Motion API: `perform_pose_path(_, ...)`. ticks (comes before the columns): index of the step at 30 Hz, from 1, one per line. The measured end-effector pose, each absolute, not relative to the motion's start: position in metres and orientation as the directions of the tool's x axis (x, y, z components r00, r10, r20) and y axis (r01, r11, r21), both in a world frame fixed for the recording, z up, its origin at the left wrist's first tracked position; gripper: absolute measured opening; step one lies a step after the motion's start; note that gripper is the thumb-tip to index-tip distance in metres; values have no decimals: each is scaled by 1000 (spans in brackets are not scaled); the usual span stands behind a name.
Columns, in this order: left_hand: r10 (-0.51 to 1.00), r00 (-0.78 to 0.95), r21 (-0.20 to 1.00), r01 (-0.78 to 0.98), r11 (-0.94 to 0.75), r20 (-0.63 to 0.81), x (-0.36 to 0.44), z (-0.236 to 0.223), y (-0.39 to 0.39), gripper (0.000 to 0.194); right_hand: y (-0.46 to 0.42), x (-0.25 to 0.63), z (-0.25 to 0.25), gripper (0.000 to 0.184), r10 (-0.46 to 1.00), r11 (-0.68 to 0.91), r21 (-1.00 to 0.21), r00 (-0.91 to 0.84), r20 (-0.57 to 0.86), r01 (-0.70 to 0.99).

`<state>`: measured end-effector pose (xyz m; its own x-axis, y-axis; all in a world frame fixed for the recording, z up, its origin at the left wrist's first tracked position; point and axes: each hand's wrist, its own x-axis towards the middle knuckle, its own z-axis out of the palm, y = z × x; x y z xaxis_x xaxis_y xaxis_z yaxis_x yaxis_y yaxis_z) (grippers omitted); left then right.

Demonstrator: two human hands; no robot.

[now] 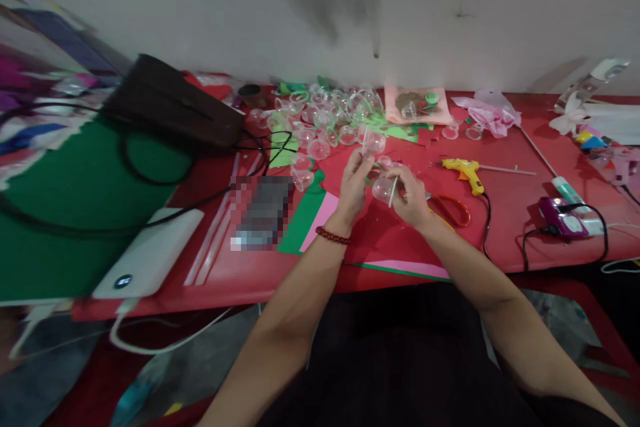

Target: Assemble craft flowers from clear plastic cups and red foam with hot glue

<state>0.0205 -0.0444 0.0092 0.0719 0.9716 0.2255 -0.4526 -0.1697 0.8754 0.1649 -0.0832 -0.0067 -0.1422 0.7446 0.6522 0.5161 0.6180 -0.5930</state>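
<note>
My left hand [354, 183], with a dark red bead bracelet [333, 235] at the wrist, has its fingers closed on a small clear plastic cup [376, 142] tipped on its side. A second clear plastic cup [382, 189] sits at the fingertips of my right hand [411, 195], which is closed on it. A pale straight edge by those fingers looks like its rim. Both hands are close together above red paper sheets [380, 240]. Some reddish and green bits between them are too small to make out. Red-handled scissors [457, 211] lie beside my right wrist.
Many clear cups [320, 117] are heaped toward the wall. To the right lie a yellow glue gun [463, 172] with its cord, pink tissue [493, 117] and a purple power socket [563, 218]. Leftward are a blurred-out phone [265, 210], a dark bag [175, 107] and a white power bank [150, 253].
</note>
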Motion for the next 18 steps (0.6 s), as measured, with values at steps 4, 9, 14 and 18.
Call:
perform_pose_path(4,926,149,895,-345,-281,348,19,6,-49,42,-78,160,-9,15,830,446,-708,44,557,547)
perform_pose_path(9,883,238,883,-354,-308,404,22,3,-54,48,-75,149,-11,32,911,314,-848,115,396,428)
perform_pose_path(14,926,-77,816,-449,-364,370,15,-2,-35,45,-98,207,45,24,770,364,-584,118,627,726)
perform_pose_path(18,900,-181,784,-443,-434,396,2,1,-23,53,-139,338,117,24,508,-6,-347,302,807,938)
